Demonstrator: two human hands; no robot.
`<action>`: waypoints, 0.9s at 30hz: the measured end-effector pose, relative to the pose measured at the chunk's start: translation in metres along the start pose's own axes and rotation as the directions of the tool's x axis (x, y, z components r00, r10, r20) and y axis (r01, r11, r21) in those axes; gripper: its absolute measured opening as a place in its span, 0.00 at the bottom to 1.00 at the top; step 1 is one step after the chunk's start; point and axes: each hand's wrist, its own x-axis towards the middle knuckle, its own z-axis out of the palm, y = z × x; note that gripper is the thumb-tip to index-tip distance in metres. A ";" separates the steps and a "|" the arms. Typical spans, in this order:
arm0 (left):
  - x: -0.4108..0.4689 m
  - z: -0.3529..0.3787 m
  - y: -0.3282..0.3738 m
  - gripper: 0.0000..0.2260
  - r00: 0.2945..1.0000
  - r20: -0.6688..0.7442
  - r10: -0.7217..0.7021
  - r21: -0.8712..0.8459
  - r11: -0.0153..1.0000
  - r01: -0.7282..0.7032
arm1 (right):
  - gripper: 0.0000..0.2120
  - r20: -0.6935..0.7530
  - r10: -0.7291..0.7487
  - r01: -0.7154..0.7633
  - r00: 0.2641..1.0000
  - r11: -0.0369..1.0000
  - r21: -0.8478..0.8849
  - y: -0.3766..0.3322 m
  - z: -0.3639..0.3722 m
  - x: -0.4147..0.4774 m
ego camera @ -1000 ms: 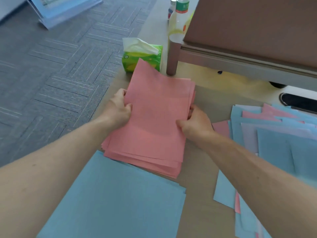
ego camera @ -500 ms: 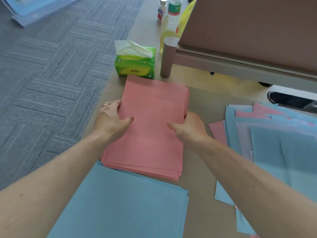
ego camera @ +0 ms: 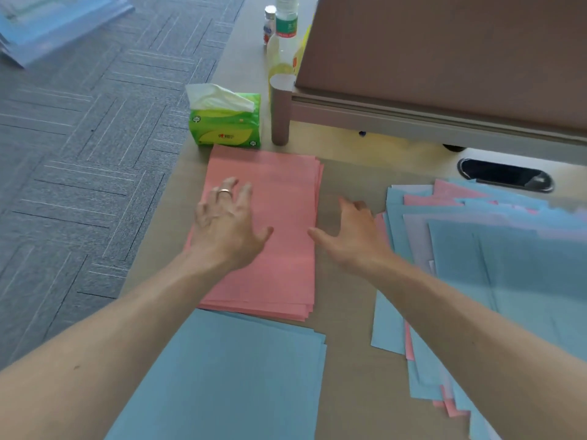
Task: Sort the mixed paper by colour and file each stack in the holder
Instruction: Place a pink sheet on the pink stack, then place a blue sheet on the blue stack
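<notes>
Pink stack (ego camera: 276, 223): squared, now flat on the table (ego camera: 349, 360), beyond the blue stack (ego camera: 228, 376). Your left hand (ego camera: 225, 223) and right hand (ego camera: 352, 236): grip just released, fingers spread, empty. Mixed pile (ego camera: 476, 265), right: still yours to sort.

Looking forward and down from head height, sitting close over the table (ego camera: 349, 376). Facing 12 o'clock across it. Catching carpet (ego camera: 79, 154) at 10 o'clock, a raised shelf (ego camera: 444, 58) at 1 o'clock, loose mixed sheets (ego camera: 508, 265) at 3 o'clock. Covering everything through one wide-angle view.
</notes>
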 end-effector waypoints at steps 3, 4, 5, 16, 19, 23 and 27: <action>-0.011 -0.002 0.053 0.36 0.991 0.051 0.127 -0.015 0.992 -0.126 | 0.39 -0.041 0.000 -0.002 0.999 0.999 -0.040 0.045 -0.036 -0.022; -0.016 -0.001 0.072 0.34 0.984 0.066 0.163 -0.028 0.986 -0.161 | 0.39 -0.045 0.026 -0.028 0.999 0.999 -0.044 0.064 -0.049 -0.030; -0.022 0.002 0.092 0.33 0.977 0.074 0.201 -0.031 0.979 -0.199 | 0.39 -0.053 0.049 -0.053 0.997 0.997 -0.058 0.084 -0.063 -0.039; -0.100 0.074 0.299 0.30 0.902 0.173 0.395 -0.049 0.918 -0.393 | 0.38 -0.137 0.180 -0.197 0.974 0.973 -0.122 0.311 -0.160 -0.116; -0.124 0.097 0.340 0.30 0.902 0.210 0.376 -0.058 0.926 -0.373 | 0.38 -0.129 0.169 -0.186 0.977 0.974 -0.132 0.367 -0.176 -0.135; -0.146 0.117 0.374 0.29 0.928 0.218 0.301 0.043 0.947 -0.317 | 0.38 -0.101 0.125 -0.142 0.987 0.971 -0.193 0.428 -0.192 -0.153; -0.159 0.129 0.390 0.32 0.956 0.228 0.183 0.052 0.978 -0.200 | 0.41 -0.055 0.114 -0.123 0.992 0.972 -0.202 0.459 -0.190 -0.158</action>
